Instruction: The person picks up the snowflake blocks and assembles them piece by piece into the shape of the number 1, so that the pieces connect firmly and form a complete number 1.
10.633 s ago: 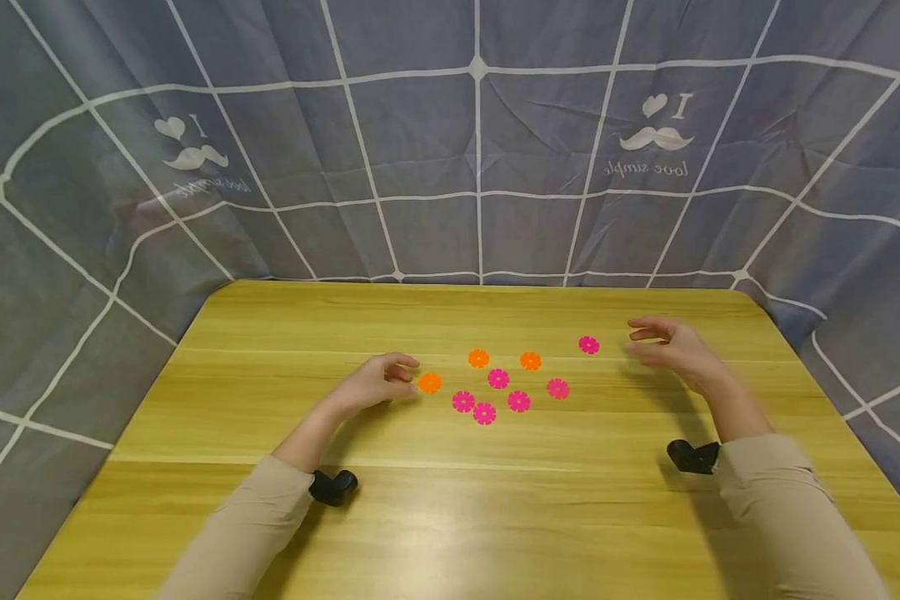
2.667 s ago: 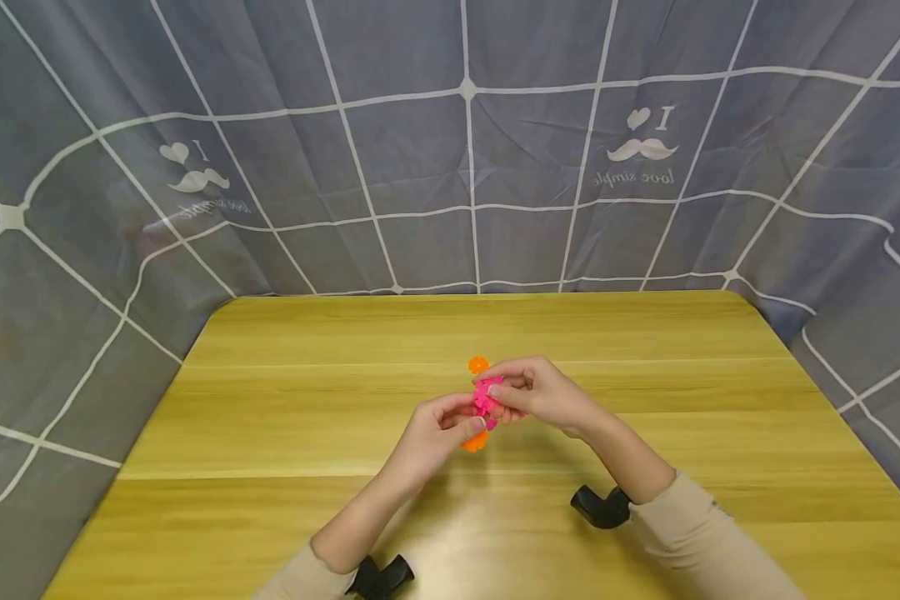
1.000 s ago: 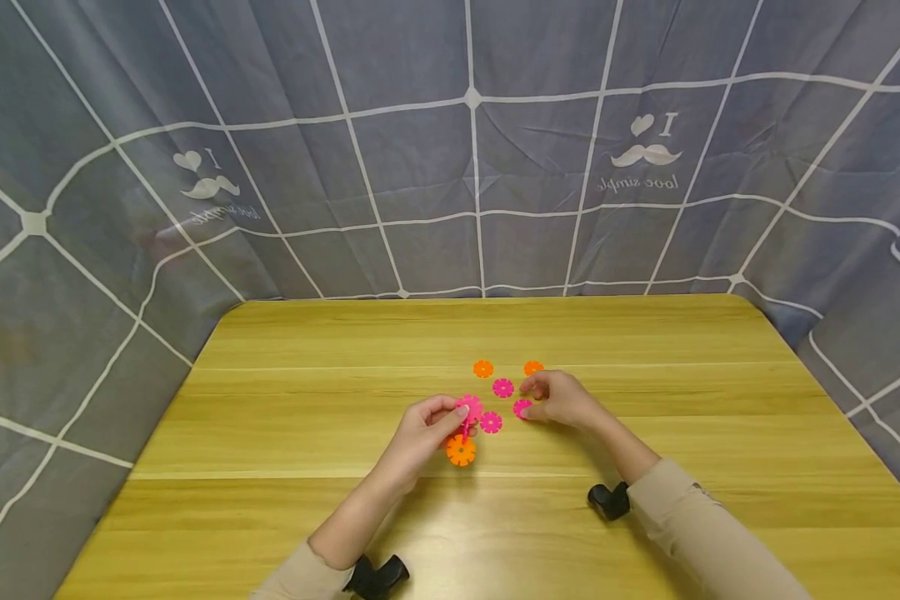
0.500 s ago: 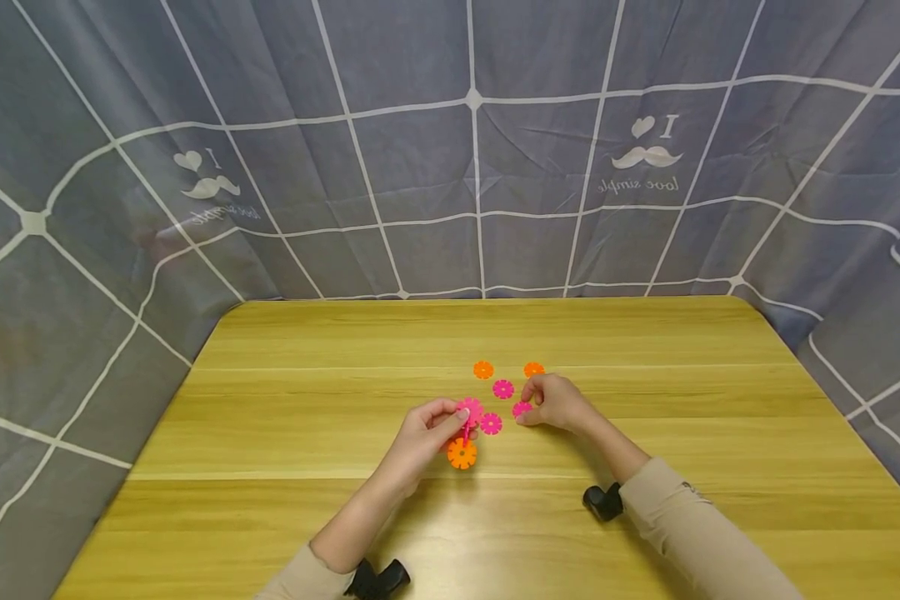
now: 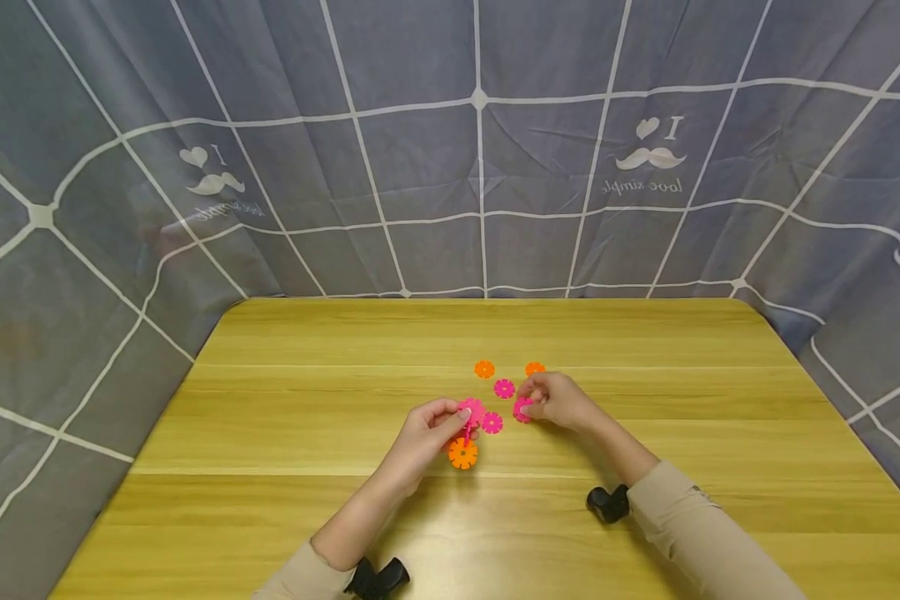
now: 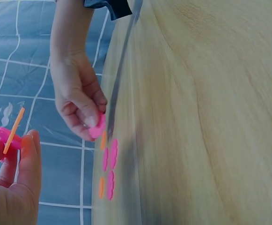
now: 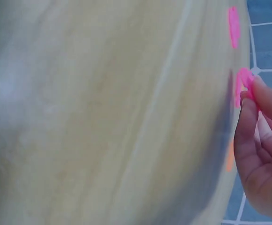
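Between thumb and fingers my left hand [image 5: 422, 437] pinches joined notched plastic discs: a pink disc [image 5: 472, 412] above and an orange disc [image 5: 462, 453] hanging below, with a narrow pink piece between them. In the left wrist view, the orange disc [image 6: 14, 131] stands edge-on across the pink. To the right, my right hand [image 5: 562, 402] pinches another pink disc [image 6: 98, 125] just above the table. Its fingertips partly cover that disc [image 7: 245, 77] in the right wrist view. Loose pink discs [image 5: 504, 388] [image 5: 492, 422] lie flat between the hands.
Two orange discs [image 5: 484, 369] [image 5: 535, 368] lie farther back on the wooden table [image 5: 307, 350], the right one close behind my right hand. A grey curtain with white lines [image 5: 420, 167] hangs behind the table. Black wrist mounts [image 5: 607, 504] sit under both forearms.
Discs once scattered on the table are now joined in my left hand. Since the hands were together, my right hand has moved right; lately its pink disc has tilted slightly. The left hand stays nearly still.
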Motion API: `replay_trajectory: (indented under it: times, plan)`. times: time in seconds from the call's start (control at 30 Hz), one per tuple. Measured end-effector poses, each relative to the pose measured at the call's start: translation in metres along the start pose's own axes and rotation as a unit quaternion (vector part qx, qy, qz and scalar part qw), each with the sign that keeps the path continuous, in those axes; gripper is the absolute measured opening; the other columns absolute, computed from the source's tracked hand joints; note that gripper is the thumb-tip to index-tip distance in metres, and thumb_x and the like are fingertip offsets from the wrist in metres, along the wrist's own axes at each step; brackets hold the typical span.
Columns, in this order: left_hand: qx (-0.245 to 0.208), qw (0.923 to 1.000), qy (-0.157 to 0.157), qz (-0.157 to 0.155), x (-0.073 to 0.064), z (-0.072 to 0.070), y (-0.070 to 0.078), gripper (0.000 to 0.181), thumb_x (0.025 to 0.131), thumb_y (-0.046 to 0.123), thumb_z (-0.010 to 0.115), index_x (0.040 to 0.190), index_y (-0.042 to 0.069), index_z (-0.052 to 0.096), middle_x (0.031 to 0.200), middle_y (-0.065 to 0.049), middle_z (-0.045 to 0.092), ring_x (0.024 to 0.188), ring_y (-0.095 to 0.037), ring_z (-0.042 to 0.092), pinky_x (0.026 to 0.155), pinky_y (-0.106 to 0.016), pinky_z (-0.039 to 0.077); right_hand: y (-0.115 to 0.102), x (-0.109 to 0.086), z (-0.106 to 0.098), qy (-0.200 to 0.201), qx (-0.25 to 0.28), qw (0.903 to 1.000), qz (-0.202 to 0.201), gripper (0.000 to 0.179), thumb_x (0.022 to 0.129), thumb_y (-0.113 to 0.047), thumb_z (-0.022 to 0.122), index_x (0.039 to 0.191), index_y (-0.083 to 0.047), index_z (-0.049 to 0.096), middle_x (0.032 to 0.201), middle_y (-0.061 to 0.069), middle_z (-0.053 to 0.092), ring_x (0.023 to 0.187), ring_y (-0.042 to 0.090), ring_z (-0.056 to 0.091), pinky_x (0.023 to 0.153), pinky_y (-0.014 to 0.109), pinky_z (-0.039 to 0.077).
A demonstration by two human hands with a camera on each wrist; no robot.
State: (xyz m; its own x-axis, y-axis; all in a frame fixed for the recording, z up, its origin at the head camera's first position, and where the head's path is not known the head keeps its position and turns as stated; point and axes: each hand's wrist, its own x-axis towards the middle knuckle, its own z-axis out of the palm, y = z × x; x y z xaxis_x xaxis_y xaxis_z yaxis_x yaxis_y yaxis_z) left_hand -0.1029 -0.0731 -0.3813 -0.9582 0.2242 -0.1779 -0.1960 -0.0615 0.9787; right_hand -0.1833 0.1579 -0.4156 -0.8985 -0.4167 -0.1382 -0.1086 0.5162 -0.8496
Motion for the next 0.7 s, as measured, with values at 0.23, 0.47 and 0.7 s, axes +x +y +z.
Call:
replay_trajectory:
  times: [0.23,0.47,0.7]
  plan:
    - [-0.008,0.9999,-0.005,0.002,0.002,0.003,-0.002,0.018,0.092,0.008,0.056,0.099,-0.009,0.058,0.081,-0.007,0.066,0.074,-0.012,0.063,0.070,-0.021,0.051,-0.014,-0.005,-0.004,-0.004,0.048,0.9988,-0.006,0.022,0.087,0.005,0.060,0.108,0.011,0.059,0.070,0.007,0.058,0.059,0.017,0.054,0.054,0.026,0.049]
    - [-0.016,0.9994,-0.032,0.002,0.002,0.007,-0.004,0.021,0.093,0.005,0.054,0.104,-0.013,0.057,0.085,-0.012,0.067,0.073,-0.011,0.064,0.071,-0.021,0.053,-0.037,-0.012,-0.007,-0.017,0.118,0.9922,-0.035,0.018,0.090,0.004,0.054,0.107,0.009,0.056,0.077,0.012,0.059,0.065,0.022,0.055,0.059,0.028,0.052]
    - [-0.032,0.9977,-0.059,-0.007,0.003,0.011,-0.003,0.024,0.095,0.005,0.051,0.107,-0.015,0.055,0.093,-0.021,0.066,0.074,-0.010,0.064,0.075,-0.025,0.054,-0.060,-0.021,-0.004,-0.032,0.177,0.9815,-0.065,0.017,0.092,0.007,0.048,0.107,0.011,0.054,0.087,0.013,0.063,0.073,0.020,0.060,0.069,0.031,0.056]
